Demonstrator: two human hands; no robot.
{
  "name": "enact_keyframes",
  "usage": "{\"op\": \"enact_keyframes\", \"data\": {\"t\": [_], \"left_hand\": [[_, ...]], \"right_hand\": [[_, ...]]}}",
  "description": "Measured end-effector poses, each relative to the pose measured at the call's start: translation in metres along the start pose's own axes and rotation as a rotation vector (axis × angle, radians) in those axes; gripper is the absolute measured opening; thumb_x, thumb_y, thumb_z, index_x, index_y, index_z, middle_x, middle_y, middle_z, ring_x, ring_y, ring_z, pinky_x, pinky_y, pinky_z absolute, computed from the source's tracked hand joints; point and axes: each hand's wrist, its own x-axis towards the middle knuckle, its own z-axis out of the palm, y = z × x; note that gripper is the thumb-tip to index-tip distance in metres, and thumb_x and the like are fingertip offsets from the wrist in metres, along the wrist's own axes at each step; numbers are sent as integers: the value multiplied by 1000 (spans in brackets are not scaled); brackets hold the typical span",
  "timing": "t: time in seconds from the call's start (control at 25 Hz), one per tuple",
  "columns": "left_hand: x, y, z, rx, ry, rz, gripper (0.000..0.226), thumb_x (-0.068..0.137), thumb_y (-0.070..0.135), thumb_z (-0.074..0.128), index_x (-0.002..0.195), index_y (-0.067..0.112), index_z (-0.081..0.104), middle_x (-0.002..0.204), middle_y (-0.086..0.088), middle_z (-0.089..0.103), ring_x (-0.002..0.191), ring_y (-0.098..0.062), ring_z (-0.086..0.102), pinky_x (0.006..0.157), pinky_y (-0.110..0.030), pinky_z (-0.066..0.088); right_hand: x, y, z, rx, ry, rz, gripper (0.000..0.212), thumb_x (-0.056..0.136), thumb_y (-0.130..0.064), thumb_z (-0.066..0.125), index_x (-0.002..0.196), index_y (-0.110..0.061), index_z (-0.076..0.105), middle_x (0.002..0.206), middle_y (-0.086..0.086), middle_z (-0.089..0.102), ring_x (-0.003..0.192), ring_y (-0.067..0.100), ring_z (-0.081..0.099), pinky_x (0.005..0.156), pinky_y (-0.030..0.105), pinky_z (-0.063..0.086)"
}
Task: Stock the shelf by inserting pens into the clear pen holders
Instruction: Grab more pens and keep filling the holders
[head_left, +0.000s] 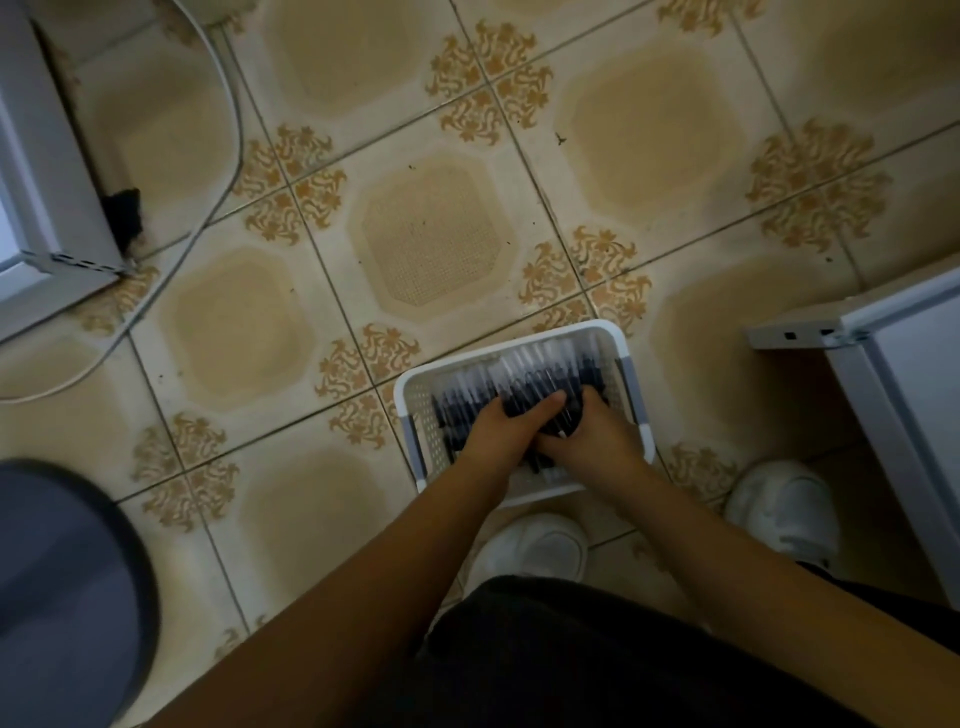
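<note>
Dark trousers (597, 660) fill the bottom of the head view, with two bare forearms reaching forward and down over them. Beyond the trousers, two white shoes stand on the patterned tile floor (426, 228), the left shoe (535, 545) just below the basket and the right shoe (784, 504) off to its right.

Both hands are inside a white basket (410, 395) that sits on the floor in front of the shoes. Its perforated walls hold a heap of pens (524, 374) with dark barrels and pale caps, lying mostly lengthwise. The left hand (501, 426) has its fingers curled around a bundle of these pens, thumb stretched across the top. The right hand (592, 431) lies just beside it, touching it, and its fingers also wrap over dark pens at the right side of the heap.

At the left edge stands a white cabinet (47, 171), and a pale cable (234, 156) curves across the tiles beside it. A dark round bin (62, 597) shows blurred at the lower left. Another white cabinet corner (893, 364) enters from the right, well apart from the basket.
</note>
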Motion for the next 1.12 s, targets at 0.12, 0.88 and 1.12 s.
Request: {"op": "enact_keyframes", "data": {"t": [0.12, 0.88, 1.12], "left_hand": [[1, -5, 1, -163, -51, -48, 65, 73, 45, 82, 126, 13, 63, 120, -8, 70, 110, -28, 66, 97, -49, 53], [-38, 15, 10, -274, -105, 70, 79, 63, 42, 84, 132, 15, 58, 124, -7, 68, 116, -25, 63, 99, -47, 51], [-125, 115, 31, -395, -144, 306, 41, 92, 18, 67, 131, 11, 58, 119, -8, 70, 109, -21, 67, 89, -38, 56]], "right_hand": [[3, 3, -4, 39, -51, -19, 74, 75, -56, 71, 135, -21, 45, 125, 1, 63, 107, 24, 63, 90, 44, 54], [-21, -12, -18, 6, -161, -246, 43, 97, -28, 56, 132, -12, 37, 110, 0, 59, 81, 0, 55, 63, 15, 48], [-84, -92, -105, -50, 40, -527, 56, 87, -34, 56, 137, -15, 38, 112, -5, 61, 103, 12, 63, 86, 29, 56]]}}
